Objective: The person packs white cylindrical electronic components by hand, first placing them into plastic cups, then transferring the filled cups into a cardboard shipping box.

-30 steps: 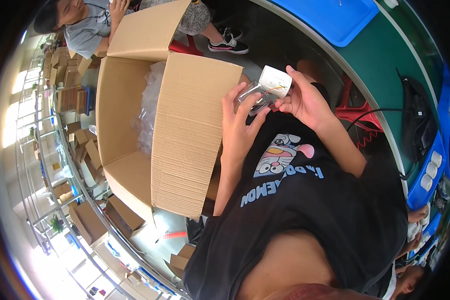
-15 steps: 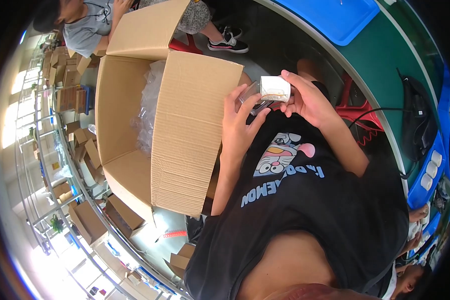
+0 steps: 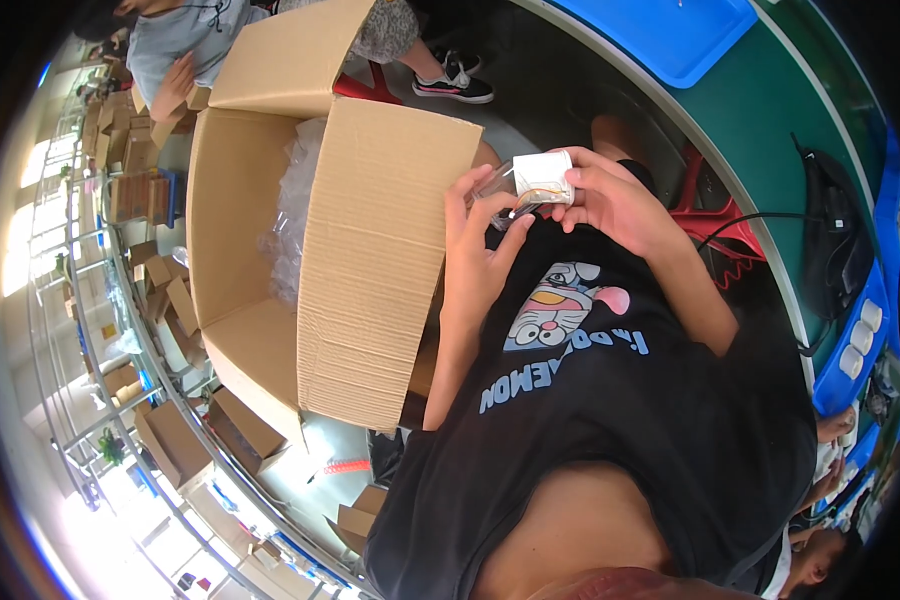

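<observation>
A short white cylindrical housing [image 3: 543, 174] with thin wires along its lower side is in my right hand [image 3: 610, 195], whose thumb and fingers close round its right end. My left hand [image 3: 483, 220] grips a clear plastic piece [image 3: 492, 184], which looks like a cover, up against the housing's left side. Its thumb and fingertips are bent close to the wires. How far the clear piece goes over the housing I cannot tell, since my left fingers hide part of it.
A large open cardboard box [image 3: 245, 230] holding clear plastic pieces [image 3: 295, 220] stands left of my hands. To the right is a green worktable [image 3: 745, 120] with a blue tray [image 3: 670, 35] and a blue holder of white parts [image 3: 850, 350]. A red stool [image 3: 720, 215] and another person [image 3: 185, 55] are nearby.
The white housing has shifted slightly left and turned a little, showing more of the wires. My right fingers have moved on it. The other person's arm at the upper left has lowered.
</observation>
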### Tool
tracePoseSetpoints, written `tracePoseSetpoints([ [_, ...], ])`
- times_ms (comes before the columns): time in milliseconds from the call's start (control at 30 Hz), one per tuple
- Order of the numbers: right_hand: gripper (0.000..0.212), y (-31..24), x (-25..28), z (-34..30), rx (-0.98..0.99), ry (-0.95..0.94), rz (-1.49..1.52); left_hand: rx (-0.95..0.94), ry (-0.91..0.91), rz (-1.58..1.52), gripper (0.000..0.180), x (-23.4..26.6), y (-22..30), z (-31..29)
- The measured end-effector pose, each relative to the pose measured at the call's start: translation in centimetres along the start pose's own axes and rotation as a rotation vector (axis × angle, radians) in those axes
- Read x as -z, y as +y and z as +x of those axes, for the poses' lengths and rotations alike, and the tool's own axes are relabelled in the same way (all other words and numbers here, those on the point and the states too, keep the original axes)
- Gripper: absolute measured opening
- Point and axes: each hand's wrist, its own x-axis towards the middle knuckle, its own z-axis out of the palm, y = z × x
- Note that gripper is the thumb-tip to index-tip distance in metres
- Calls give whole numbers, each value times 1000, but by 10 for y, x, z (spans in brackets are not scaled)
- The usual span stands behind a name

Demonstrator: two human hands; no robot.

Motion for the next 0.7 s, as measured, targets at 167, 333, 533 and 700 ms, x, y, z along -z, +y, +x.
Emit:
tracePoseSetpoints([
  [167, 49, -18, -18, -17, 141, -43, -210, 33, 32, -151, 31, 4, 4, -5],
  [333, 47, -19, -22, -23, 281, -38, -382, 20, 80, -253, 35, 5, 21, -6],
  [533, 59, -25, -31, -31, 366, -132, -344, -31, 96, -277, 37, 7, 31, -2],
  [700, 69, -30, -20, -37, 361, -83, -528, -48, 46, -481, 37, 1, 33, -3],
])
